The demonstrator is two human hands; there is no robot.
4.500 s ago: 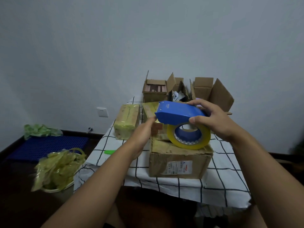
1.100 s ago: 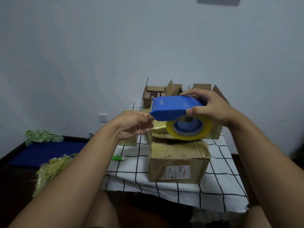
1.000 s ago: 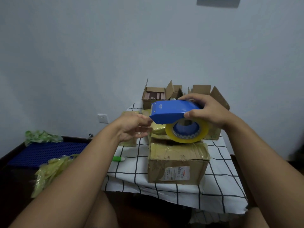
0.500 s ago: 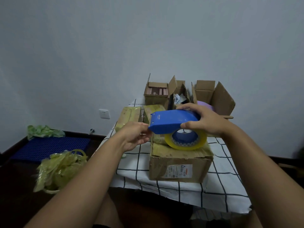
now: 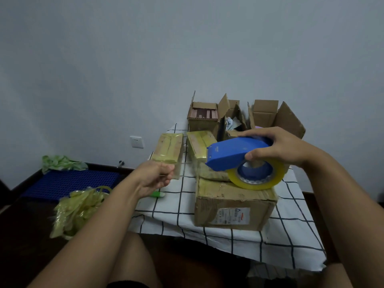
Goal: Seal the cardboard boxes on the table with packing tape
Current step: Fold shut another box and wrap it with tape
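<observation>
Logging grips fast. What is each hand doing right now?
Left hand: fingers curled, whether it pinches a tape end cannot be told.
Right hand: grips the blue tape dispenser.

Tape dispenser above nearest box; open boxes behind.

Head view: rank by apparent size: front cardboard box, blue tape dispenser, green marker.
1. Front cardboard box
2. Blue tape dispenser, held nearer the camera, so its size is flattered
3. Green marker, partly hidden by the left hand
</observation>
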